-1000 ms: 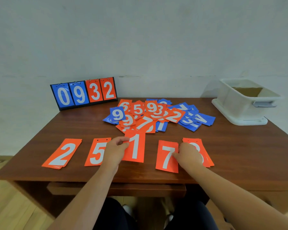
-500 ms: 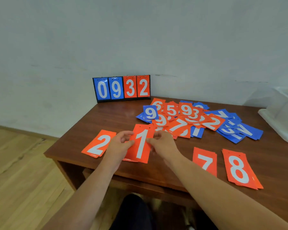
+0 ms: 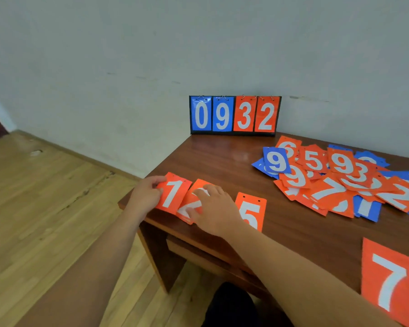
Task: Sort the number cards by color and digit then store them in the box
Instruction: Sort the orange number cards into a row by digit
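At the table's front left corner my left hand [image 3: 147,194] pinches the left edge of an orange 1 card [image 3: 174,197]. This card overlaps an orange 2 card [image 3: 185,212], on which my right hand [image 3: 213,208] rests with its fingers spread. An orange 5 card [image 3: 252,211] lies just right of that hand. An orange 7 card [image 3: 387,282] lies near the front edge at the lower right. A mixed pile of orange and blue number cards [image 3: 335,182] covers the right part of the table. The box is out of view.
A flip scoreboard [image 3: 234,115] reading 0932 stands against the wall at the back of the brown wooden table [image 3: 210,159]. The table's left edge is right beside my left hand, with wooden floor [image 3: 45,208] below.
The view has swung left. My left hand has carried the 1 card leftward to the table's corner, over the 2 card. My right hand has moved from the 1 card onto the 2 card.
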A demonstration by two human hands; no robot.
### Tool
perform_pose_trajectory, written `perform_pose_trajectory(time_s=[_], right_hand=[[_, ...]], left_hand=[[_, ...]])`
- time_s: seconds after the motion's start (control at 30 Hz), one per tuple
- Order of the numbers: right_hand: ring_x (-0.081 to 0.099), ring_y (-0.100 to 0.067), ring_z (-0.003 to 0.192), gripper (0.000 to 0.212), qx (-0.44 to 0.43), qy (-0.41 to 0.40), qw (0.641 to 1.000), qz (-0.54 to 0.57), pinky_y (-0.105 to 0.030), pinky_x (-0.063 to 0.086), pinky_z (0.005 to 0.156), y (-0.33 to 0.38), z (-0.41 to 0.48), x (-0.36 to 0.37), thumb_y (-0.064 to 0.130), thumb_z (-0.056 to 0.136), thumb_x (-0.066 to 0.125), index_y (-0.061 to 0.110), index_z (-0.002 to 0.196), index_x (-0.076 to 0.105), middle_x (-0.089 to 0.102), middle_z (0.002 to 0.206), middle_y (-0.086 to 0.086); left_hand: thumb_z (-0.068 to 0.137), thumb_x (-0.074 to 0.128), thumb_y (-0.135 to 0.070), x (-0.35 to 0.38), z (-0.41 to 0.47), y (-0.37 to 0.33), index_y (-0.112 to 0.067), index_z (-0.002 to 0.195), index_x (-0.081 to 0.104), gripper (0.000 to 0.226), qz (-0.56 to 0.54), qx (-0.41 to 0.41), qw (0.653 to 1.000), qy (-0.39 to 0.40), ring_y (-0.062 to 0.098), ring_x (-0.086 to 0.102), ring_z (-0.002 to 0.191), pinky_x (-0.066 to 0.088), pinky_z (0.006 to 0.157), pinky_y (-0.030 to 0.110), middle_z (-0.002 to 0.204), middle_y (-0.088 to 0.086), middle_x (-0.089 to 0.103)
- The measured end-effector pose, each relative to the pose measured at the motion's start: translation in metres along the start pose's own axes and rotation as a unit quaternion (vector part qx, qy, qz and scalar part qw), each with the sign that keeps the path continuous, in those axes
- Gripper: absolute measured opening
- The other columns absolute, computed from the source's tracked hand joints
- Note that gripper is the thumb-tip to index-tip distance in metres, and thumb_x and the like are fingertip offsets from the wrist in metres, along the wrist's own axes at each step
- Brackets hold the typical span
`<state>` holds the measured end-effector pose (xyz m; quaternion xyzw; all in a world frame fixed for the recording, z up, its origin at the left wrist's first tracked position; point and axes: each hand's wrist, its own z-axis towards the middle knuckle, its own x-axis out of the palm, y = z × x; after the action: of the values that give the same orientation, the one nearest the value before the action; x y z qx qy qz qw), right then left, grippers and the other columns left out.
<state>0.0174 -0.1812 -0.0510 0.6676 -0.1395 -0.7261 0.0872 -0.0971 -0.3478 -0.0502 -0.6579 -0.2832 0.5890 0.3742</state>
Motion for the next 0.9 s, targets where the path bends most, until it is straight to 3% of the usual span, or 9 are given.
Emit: perform_pose_trajectory(time_s=[0.13, 0.33, 0.57, 0.73, 0.8, 0.9], right_hand=[[0.024, -0.028, 0.145, 0.064, -0.037, 0.069, 0.994, -0.075, -0.047, 0.017, 0.118, -0.006, 0.003, 0.013, 0.067, 0.092, 0.035, 0.032, 0.146, 0.036, 0.027, 0.158, -0.005], [0.024, -0.027, 0.145, 0.068, -0.03, 0.071, 0.994, -0.072, -0.047, 0.018, 0.119, -0.011, 0.007, 0.015, 0.07, 0.09, 0.038, 0.033, 0.146, 0.034, 0.026, 0.158, -0.002], [0.019, -0.025, 0.147, 0.068, -0.009, 0.053, 0.998, -0.032, -0.045, 0.011, 0.12, -0.012, 0.003, -0.005, 0.067, 0.09, 0.043, 0.032, 0.148, 0.036, 0.023, 0.16, -0.002], [0.035, -0.02, 0.137, 0.061, 0.055, -0.024, 0.998, 0.013, -0.039, 0.03, 0.113, -0.054, -0.005, -0.05, 0.061, 0.09, 0.05, 0.026, 0.14, 0.048, 0.039, 0.148, -0.002], [0.044, -0.021, 0.127, 0.06, 0.11, -0.048, 0.993, 0.008, -0.039, 0.041, 0.105, -0.086, -0.011, -0.066, 0.06, 0.089, 0.052, 0.023, 0.137, 0.049, 0.045, 0.139, -0.003], [0.046, -0.023, 0.122, 0.06, 0.188, -0.05, 0.981, -0.018, -0.041, 0.046, 0.1, -0.138, -0.021, -0.081, 0.056, 0.09, 0.053, 0.019, 0.136, 0.048, 0.047, 0.136, -0.006]], left_hand=[[0.09, 0.045, 0.004, 0.002, 0.022, 0.003, -0.018, 0.131, 0.064, 0.051, 0.085, 0.011, 0.996, 0.005, 0.023, 0.056, 0.119, 0.044, 0.092, 0.027, 0.136, 0.005, 0.059], [0.092, 0.054, -0.002, 0.012, 0.038, 0.013, -0.018, 0.123, 0.07, 0.038, 0.229, 0.084, 0.97, -0.023, 0.025, 0.058, 0.121, 0.046, 0.105, 0.037, 0.133, 0.006, 0.062], [0.091, 0.057, -0.012, 0.017, 0.033, 0.002, -0.019, 0.117, 0.069, 0.03, 0.214, 0.114, 0.968, -0.068, 0.026, 0.054, 0.117, 0.047, 0.102, 0.04, 0.127, 0.007, 0.058], [0.087, 0.055, -0.009, 0.056, 0.019, -0.057, -0.019, 0.101, 0.069, 0.023, 0.109, 0.199, 0.974, -0.028, 0.019, 0.054, 0.107, 0.043, 0.092, 0.029, 0.105, 0.0, 0.058], [0.087, 0.056, -0.008, 0.082, 0.014, -0.085, -0.018, 0.1, 0.068, 0.021, 0.096, 0.221, 0.97, 0.017, 0.015, 0.056, 0.098, 0.041, 0.085, 0.024, 0.102, -0.001, 0.058], [0.09, 0.058, -0.013, 0.129, 0.008, -0.125, -0.019, 0.108, 0.067, 0.021, 0.089, 0.219, 0.968, 0.082, 0.013, 0.059, 0.098, 0.045, 0.086, 0.024, 0.108, -0.002, 0.059]])
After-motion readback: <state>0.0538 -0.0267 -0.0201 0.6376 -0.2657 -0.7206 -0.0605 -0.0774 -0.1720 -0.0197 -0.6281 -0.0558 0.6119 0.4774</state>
